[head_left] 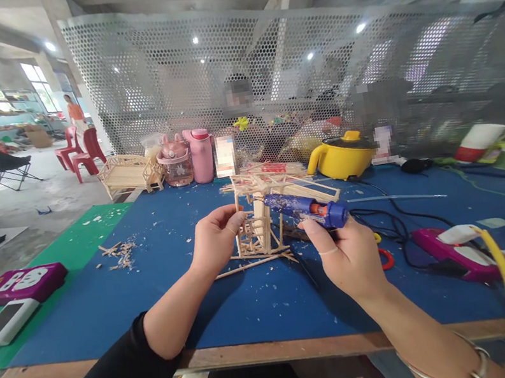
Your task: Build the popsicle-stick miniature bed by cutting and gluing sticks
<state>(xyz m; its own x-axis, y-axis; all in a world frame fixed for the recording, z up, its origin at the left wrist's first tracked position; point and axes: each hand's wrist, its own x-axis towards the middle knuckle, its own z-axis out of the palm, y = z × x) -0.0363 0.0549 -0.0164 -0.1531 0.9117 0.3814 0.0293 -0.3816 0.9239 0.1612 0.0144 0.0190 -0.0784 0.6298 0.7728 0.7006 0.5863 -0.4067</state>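
Observation:
My left hand (216,237) pinches a thin wooden stick (236,203) held upright against a small model built of wooden sticks (266,212), which stands on the blue mat (192,289). My right hand (347,257) grips a blue glue gun (307,207) with an orange band, its nozzle pointing left at the model's upper part. A loose long stick (246,267) lies at the model's base. Black cables (383,218) trail from the gun's side across the mat.
A yellow pot (341,158), pink bottles (201,154) and a wooden miniature bed (128,173) line the back. Stick scraps (120,253) lie left. A purple box (24,284) sits on the green mat. A pink tool (457,251) and yellow tube (504,289) lie right. A person sits behind the mesh screen (262,71).

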